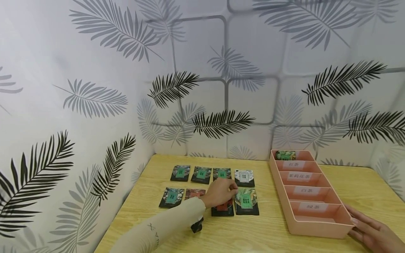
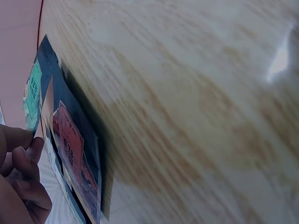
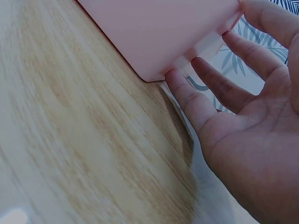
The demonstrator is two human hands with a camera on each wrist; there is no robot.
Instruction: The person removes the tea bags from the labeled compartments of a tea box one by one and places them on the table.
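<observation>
My left hand point(image 1: 219, 192) reaches over the tea packets, its thumb and fingertips pinching the upper left edge of a green-labelled tea packet point(image 1: 246, 202). In the left wrist view this green tea packet point(image 2: 33, 93) stands out behind a red-labelled packet point(image 2: 72, 144), with the fingers point(image 2: 28, 154) at its edge. At the near right corner of a pink divided box point(image 1: 289, 225), my right hand point(image 1: 376, 230) touches the wall. The right wrist view shows its fingers point(image 3: 224, 91) extended, fingertips against the pink box point(image 3: 163, 32).
A row of dark packets point(image 1: 202, 174) and a white-topped packet point(image 1: 244, 178) lie behind the left hand. More packets, one teal-labelled point(image 1: 172, 197), lie in the near row. Paper labels point(image 1: 313, 207) mark the box's dividers; a green packet point(image 1: 285, 155) sits in its far compartment.
</observation>
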